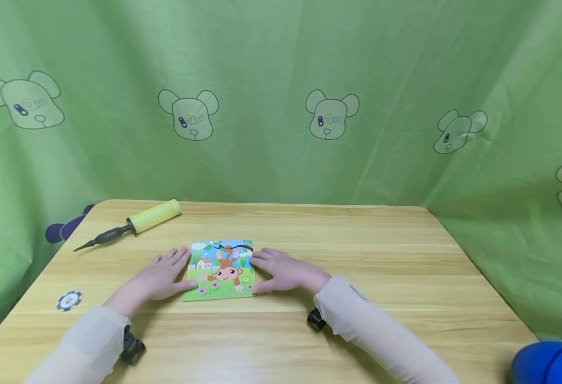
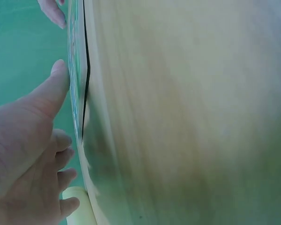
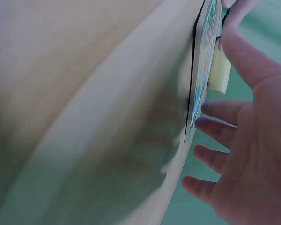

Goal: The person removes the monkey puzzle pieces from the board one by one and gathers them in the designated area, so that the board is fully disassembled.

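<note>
A flat, square picture puzzle with a cartoon monkey hanging from a branch lies on the wooden table. My left hand is at its left side, fingertips by the upper left edge and thumb over the lower left part. On the opposite side, my right hand has its fingers and thumb at the right edge. The left wrist view shows the left thumb extended against the puzzle's face side, the other fingers loosely bent. In the right wrist view the right hand's fingers are spread beside the thin board.
A hand pump with a yellow barrel and black nozzle lies at the table's back left. A poker chip is near the left edge. Something blue and rounded stands at the bottom right corner. Green curtains enclose the table.
</note>
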### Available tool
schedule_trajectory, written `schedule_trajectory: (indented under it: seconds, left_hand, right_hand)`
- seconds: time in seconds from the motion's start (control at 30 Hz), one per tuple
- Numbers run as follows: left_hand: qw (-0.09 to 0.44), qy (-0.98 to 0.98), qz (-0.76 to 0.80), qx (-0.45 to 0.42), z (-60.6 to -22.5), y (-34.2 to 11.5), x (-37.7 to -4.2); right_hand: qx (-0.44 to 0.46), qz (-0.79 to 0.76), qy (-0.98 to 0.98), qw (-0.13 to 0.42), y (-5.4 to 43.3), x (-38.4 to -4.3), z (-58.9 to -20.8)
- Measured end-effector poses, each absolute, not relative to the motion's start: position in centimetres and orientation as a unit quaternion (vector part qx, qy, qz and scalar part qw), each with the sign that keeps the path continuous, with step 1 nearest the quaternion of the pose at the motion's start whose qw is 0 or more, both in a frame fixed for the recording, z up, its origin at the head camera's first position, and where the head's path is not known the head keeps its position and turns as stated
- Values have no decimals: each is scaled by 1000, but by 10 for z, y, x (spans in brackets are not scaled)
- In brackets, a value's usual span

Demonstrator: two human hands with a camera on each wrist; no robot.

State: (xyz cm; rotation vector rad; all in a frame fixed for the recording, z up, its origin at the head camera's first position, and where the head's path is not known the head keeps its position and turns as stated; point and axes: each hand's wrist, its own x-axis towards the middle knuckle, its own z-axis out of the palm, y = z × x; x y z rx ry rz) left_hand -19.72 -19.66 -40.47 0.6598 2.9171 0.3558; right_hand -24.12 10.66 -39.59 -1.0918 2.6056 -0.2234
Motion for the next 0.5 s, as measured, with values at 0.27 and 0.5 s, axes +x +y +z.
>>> schedule_trajectory:
  seconds: [0.27,0.5]
  left_hand:
    - [87,963,116,227,-405,-195,-199]
    - [84,962,109,234,-406,-190,-199]
  right_hand:
    - [-381,-62,909,160,103,-238,-395]
    - [-383,-62,908,159,106,-234,-391]
